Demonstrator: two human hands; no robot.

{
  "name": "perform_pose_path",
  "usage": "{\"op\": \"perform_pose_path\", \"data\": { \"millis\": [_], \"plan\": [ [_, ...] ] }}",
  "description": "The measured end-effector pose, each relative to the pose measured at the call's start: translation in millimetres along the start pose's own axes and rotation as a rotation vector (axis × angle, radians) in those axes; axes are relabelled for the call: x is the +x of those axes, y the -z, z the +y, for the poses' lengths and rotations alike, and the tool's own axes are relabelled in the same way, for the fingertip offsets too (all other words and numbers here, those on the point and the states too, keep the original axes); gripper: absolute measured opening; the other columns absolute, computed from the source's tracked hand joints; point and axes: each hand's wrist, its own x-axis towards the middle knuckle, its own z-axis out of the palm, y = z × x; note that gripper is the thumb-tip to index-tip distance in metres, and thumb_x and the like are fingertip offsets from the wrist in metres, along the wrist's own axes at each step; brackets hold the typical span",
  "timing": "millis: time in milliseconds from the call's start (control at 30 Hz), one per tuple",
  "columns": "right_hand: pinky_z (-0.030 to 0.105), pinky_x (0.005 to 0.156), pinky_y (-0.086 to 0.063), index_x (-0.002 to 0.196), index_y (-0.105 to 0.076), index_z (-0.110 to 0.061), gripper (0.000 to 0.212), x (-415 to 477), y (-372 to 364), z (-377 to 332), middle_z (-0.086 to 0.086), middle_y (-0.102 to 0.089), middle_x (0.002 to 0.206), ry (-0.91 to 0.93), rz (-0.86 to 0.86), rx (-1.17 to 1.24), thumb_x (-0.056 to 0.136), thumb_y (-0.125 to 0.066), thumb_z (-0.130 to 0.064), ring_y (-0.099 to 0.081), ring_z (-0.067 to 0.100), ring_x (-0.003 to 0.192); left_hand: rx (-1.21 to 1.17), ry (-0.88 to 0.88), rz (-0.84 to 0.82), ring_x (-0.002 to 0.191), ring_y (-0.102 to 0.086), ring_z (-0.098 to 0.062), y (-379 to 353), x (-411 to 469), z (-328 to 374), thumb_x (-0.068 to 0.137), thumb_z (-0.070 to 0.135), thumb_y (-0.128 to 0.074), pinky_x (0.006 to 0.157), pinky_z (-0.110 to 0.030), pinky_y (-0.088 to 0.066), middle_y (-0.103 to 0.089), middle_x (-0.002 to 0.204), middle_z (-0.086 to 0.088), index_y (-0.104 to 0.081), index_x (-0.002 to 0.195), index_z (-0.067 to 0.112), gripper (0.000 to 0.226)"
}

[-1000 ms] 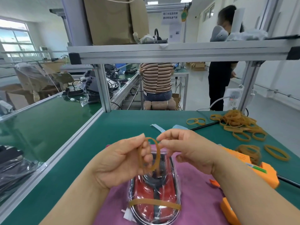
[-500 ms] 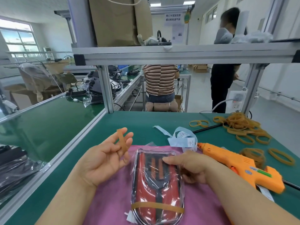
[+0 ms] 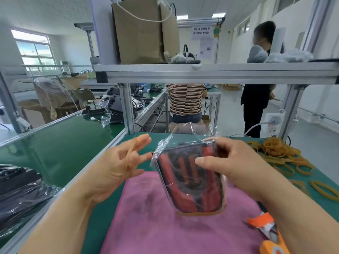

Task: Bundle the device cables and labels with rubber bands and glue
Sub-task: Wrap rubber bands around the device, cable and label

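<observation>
Your left hand (image 3: 117,167) and your right hand (image 3: 236,165) are both bare. Behind each hand a bare arm runs back to the bottom edge of the picture: your left forearm (image 3: 60,222) and your right forearm (image 3: 293,213). Both arms look big and wide near that edge. Your right thumb (image 3: 201,160) has a short, plain nail. The fingers (image 3: 143,142) of your left hand look blurry.

Glossy plastic bag (image 3: 190,173) (crinkled), matt pink cloth (image 3: 156,217)
</observation>
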Motion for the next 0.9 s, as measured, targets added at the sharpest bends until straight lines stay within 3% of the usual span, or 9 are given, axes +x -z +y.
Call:
{"op": "perform_pose_path", "data": {
  "millis": [133,267,367,500,567,633,700,800,900],
  "plan": [
    [0.02,0.076,-0.054,0.095,-0.072,-0.041,0.026,-13,-15,13,-0.009,-0.071,0.096,-0.004,0.101,-0.074,0.073,-0.08,-0.029,-0.067,0.001,0.087,0.14,-0.051,-0.093,0.134,-0.045,0.004,-21,-3,13,0.051,0.058,-0.086,0.1,-0.018,-0.047,-0.036,0.152,0.026,-0.028,0.149,0.042,0.115],
    [0.009,0.072,-0.05,0.096,-0.072,-0.045,0.032,-23,-30,24,-0.013,-0.071,0.101,-0.034,0.067,0.023,0.076,-0.079,-0.022,-0.066,-0.004,0.091,0.282,-0.011,-0.144,0.131,-0.033,0.021,-36,-4,13,0.053,0.046,-0.076,0.098,-0.005,-0.039,-0.031,0.153,0.027,-0.018,0.152,0.042,0.115],
    [0.018,0.08,-0.054,0.101,-0.072,-0.04,0.031,-25,-29,29,-0.014,-0.07,0.106,-0.045,0.063,0.012,0.076,-0.079,-0.022,-0.066,0.0,0.097,0.357,0.018,-0.142,0.12,-0.043,0.025,-37,-4,16,0.06,0.039,-0.081,0.093,-0.007,-0.044,-0.036,0.149,0.031,-0.02,0.15,0.049,0.11],
    [0.014,0.076,-0.053,0.105,-0.069,-0.037,0.035,-25,-25,29,-0.016,-0.071,0.103,-0.061,0.032,-0.02,0.076,-0.081,-0.023,-0.067,-0.002,0.094,0.434,0.001,-0.136,0.118,-0.053,0.015,-38,-1,17,0.058,0.045,-0.081,0.104,-0.024,-0.047,-0.048,0.139,0.035,-0.027,0.145,0.056,0.103],
    [0.02,0.082,-0.053,0.107,-0.066,-0.038,0.04,-25,-19,26,-0.018,-0.072,0.101,-0.108,-0.009,-0.054,0.073,-0.085,-0.028,-0.067,-0.001,0.094,0.451,-0.02,-0.132,0.115,-0.058,0.011,-38,-1,15,0.063,0.041,-0.082,0.105,-0.028,-0.046,-0.056,0.131,0.035,-0.033,0.142,0.057,0.094],
    [0.019,0.083,-0.049,0.109,-0.065,-0.044,0.049,-22,-12,19,-0.023,-0.069,0.104,-0.129,0.0,-0.092,0.065,-0.087,-0.048,-0.064,-0.007,0.097,0.478,-0.029,-0.125,0.114,-0.059,0.01,-39,0,14,0.065,0.041,-0.082,0.107,-0.03,-0.045,-0.06,0.125,0.034,-0.037,0.14,0.058,0.089],
    [0.016,0.076,-0.043,0.106,-0.065,-0.048,0.056,-19,-5,6,-0.027,-0.065,0.104,-0.081,0.135,-0.129,0.056,-0.077,-0.07,-0.059,-0.014,0.094,0.514,-0.03,-0.122,0.116,-0.057,0.01,-40,2,15,0.063,0.047,-0.081,0.108,-0.032,-0.043,-0.061,0.126,0.032,-0.037,0.14,0.06,0.09],
    [0.013,0.072,-0.038,0.09,-0.068,-0.041,0.03,-16,-14,-21,-0.024,-0.064,0.097,0.063,0.303,-0.235,0.067,-0.069,-0.06,-0.056,-0.014,0.089,0.541,-0.032,-0.135,0.114,-0.059,0.009,-43,4,17,0.065,0.045,-0.081,0.106,-0.033,-0.045,-0.064,0.122,0.03,-0.035,0.145,0.054,0.093],
    [0.013,0.075,-0.04,0.078,-0.067,-0.033,0.009,-16,-39,-41,-0.015,-0.057,0.089,0.237,0.296,-0.542,0.077,-0.069,-0.042,-0.053,-0.002,0.087,0.579,-0.061,-0.123,0.11,-0.061,0.006,-47,6,18,0.064,0.045,-0.082,0.098,-0.032,-0.048,-0.066,0.117,0.027,-0.046,0.139,0.047,0.083]
  ]
}}
